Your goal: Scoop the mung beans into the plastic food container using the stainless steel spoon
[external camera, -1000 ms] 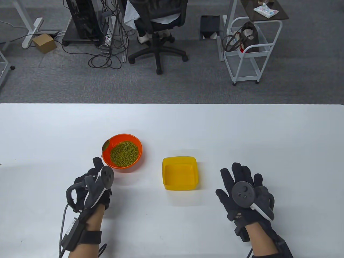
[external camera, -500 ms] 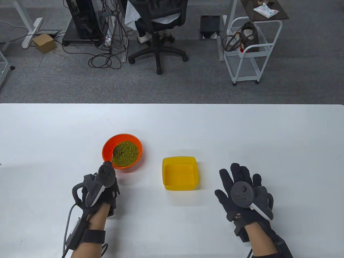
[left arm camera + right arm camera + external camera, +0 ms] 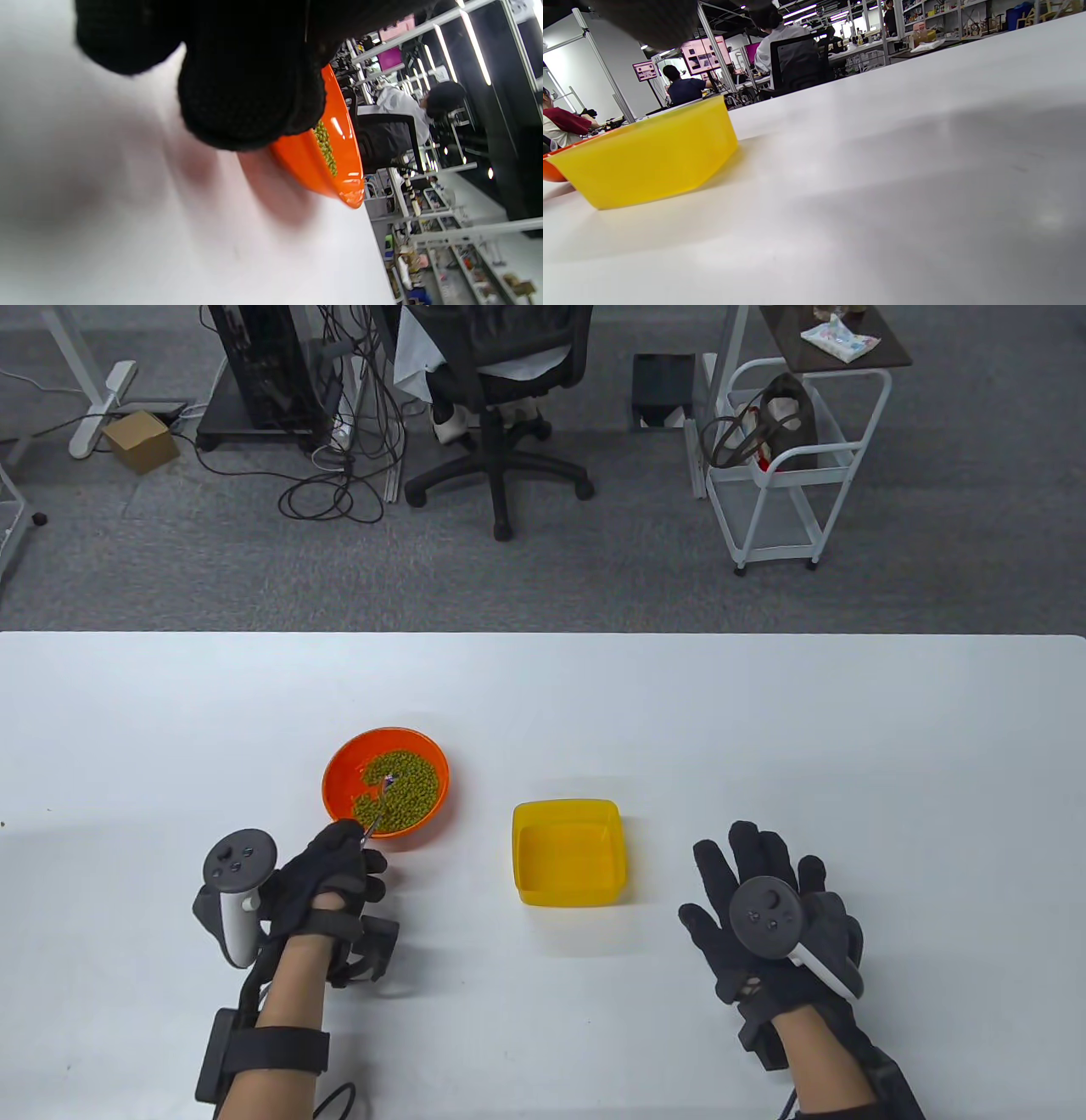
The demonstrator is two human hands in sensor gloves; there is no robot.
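An orange bowl (image 3: pixel 339 768) holds green mung beans (image 3: pixel 407 791); it also shows in the left wrist view (image 3: pixel 339 169). My left hand (image 3: pixel 339 874) sits just in front of the bowl and grips the stainless steel spoon (image 3: pixel 379 802), whose bowl end is down in the beans. A yellow plastic food container (image 3: pixel 567 891) stands to the right of the bowl, with nothing in it; it also shows in the right wrist view (image 3: pixel 649 156). My right hand (image 3: pixel 768 899) lies flat on the table, fingers spread, right of the container and holding nothing.
The white table (image 3: pixel 764 712) runs wide to the right and back. Beyond its far edge are an office chair (image 3: pixel 496 407) and a white cart (image 3: pixel 789 466) on the floor.
My left hand rolled over, its tracker swinging to the left, and the spoon went from the bowl's left rim down into the beans. The right hand stayed still.
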